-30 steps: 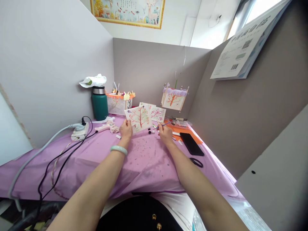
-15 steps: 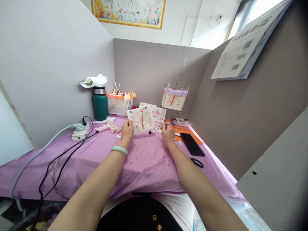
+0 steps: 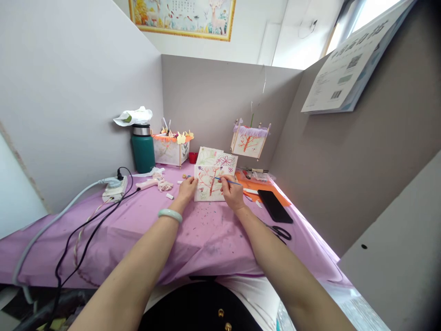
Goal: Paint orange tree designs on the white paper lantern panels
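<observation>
A white panel painted with a red-branched tree (image 3: pixel 206 191) stands tilted on the purple cloth in front of me. My left hand (image 3: pixel 188 188) grips its left edge, thumb at the front. In my right hand (image 3: pixel 232 192) is a thin blue paintbrush (image 3: pixel 235 183), its tip pointing left at the tree's branches. The brush tip is at or very near the panel; contact is too small to tell. Right behind lean other painted panels, one with green lines (image 3: pixel 208 155) and one with a magenta flower (image 3: pixel 226 160).
A green bottle (image 3: pixel 143 151) and a decorated box (image 3: pixel 167 151) stand back left. Another painted box (image 3: pixel 248 141) hangs at the back right. On the right lie a black phone (image 3: pixel 274 207) and scissors (image 3: pixel 281 232). A power strip (image 3: pixel 115 188) with cables sits left.
The tree panel has come down and to the right, onto the cloth. My right hand has moved left, bringing the brush in front of it. The panels and red cup behind show more.
</observation>
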`<state>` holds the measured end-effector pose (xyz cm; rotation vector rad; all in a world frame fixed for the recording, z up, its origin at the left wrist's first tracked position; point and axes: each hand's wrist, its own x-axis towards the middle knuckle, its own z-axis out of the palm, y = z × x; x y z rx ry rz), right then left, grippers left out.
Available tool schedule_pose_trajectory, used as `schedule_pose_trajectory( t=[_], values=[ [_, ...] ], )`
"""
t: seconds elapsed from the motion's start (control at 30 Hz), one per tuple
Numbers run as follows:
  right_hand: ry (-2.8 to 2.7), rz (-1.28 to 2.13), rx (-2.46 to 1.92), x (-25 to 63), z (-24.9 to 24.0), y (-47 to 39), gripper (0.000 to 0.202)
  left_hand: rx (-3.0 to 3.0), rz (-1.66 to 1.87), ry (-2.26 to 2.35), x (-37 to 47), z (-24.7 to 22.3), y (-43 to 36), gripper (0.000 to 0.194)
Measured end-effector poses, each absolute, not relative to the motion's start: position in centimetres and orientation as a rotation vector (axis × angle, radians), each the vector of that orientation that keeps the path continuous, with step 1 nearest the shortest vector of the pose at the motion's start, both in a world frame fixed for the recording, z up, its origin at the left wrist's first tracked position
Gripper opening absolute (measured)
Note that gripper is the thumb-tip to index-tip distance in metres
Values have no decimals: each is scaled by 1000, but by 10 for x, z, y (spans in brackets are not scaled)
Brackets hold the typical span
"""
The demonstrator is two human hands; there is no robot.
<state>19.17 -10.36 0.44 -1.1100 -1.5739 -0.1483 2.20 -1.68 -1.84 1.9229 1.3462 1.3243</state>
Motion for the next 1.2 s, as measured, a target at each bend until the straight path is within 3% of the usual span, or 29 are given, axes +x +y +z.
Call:
schedule_pose_trajectory(
  t=[1.2],
  values=[
    [-1697, -194, -1034, 191, 2, -100, 25, 1914, 1331, 1313, 23, -18, -17, 30]
  ],
)
